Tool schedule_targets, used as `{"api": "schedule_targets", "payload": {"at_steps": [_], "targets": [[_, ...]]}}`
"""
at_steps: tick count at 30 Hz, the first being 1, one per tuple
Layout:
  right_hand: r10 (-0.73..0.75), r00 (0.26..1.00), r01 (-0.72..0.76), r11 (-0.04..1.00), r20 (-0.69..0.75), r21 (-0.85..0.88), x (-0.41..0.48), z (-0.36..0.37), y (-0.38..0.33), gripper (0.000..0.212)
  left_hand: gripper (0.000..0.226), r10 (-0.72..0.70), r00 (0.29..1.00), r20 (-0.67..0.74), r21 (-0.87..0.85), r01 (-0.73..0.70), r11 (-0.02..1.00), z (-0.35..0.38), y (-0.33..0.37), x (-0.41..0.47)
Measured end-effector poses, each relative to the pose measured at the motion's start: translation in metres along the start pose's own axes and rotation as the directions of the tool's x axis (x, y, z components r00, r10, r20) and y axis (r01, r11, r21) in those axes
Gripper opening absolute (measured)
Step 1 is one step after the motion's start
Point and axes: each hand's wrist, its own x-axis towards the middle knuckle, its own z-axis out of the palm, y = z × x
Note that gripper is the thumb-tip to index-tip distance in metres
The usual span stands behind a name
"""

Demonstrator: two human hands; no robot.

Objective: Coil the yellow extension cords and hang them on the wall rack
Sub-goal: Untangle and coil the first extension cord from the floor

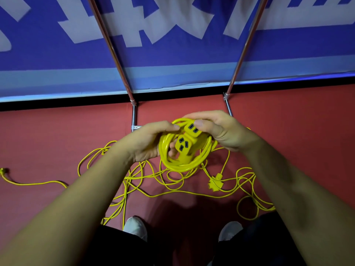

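Both hands meet at the middle of the view, holding a wound coil (182,166) of yellow extension cord above the floor. The left hand (149,143) takes the coil's 9 o'clock side. Its grip is closed round the strands, with the thumb lying over the top and the fingers curled through the ring from beneath. The right hand (217,131) has the 1 o'clock side, also in a closed grip. Its fingers wrap over the coil's top edge and its thumb presses on the yellow outlet block (187,143), which lies across the coil's centre with its dark slots facing up.

Below the coil, loose cord (153,179) sprawls in tangled loops over the red floor (57,141), reaching from 8 o'clock round to 4 o'clock. A second outlet head (215,182) lies among the loops at 5 o'clock. One strand runs out to 9 o'clock and ends in a plug (3,171) at the frame's edge.

At 12 o'clock two metal poles (115,54) rise from the floor in front of a blue and white banner (172,54), whose lower edge meets a black strip. Red floor stretches to 3 o'clock and 9 o'clock. Two pale shoes (135,227) stand at 6 o'clock, close to the nearest loops.
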Motion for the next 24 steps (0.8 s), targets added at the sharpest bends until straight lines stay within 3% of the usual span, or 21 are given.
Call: {"api": "schedule_targets", "payload": {"at_steps": [3,6,9,12,14,18,20,22,24], "targets": [[0.039,0.998,-0.038,0.999,0.039,-0.037,0.001,0.005,0.001,0.04,0.032,0.014,1.0,0.003,0.178,-0.014,0.984,0.003,-0.006,0.001],[0.071,0.997,-0.069,0.994,0.021,-0.081,0.003,0.007,0.0,0.039,0.052,0.113,0.992,-0.052,0.355,-0.087,0.931,0.003,-0.009,0.005],[0.072,0.997,-0.071,0.991,0.007,-0.114,0.003,0.005,-0.003,0.048,0.052,0.166,0.986,0.003,0.338,-0.157,0.928,0.002,-0.009,0.006],[0.074,0.997,-0.077,0.99,-0.027,-0.119,0.003,0.005,-0.002,0.043,0.05,0.188,0.977,0.101,0.395,-0.213,0.894,0.003,-0.013,0.007],[0.097,0.994,-0.103,0.987,-0.057,-0.126,0.004,0.008,0.001,0.043,0.04,0.217,0.974,0.056,0.447,-0.219,0.867,0.006,-0.016,0.008],[0.14,0.986,-0.149,0.985,-0.093,-0.092,0.006,0.011,0.002,0.062,0.027,0.248,0.967,-0.059,0.414,-0.202,0.887,0.005,-0.02,0.011],[0.19,0.977,-0.182,0.98,-0.1,0.086,0.007,0.006,-0.003,0.072,0.025,0.241,0.968,-0.064,0.333,-0.207,0.92,0.004,-0.016,0.01],[0.23,0.969,-0.203,0.951,-0.094,0.233,0.009,-0.004,-0.007,0.064,0.025,0.257,0.965,-0.061,0.236,-0.236,0.943,0.004,-0.011,0.007],[0.243,0.966,-0.216,0.946,-0.087,0.24,0.01,-0.012,-0.005,0.058,0.035,0.265,0.963,-0.043,0.165,-0.254,0.953,0.0,-0.008,0.004]]}}
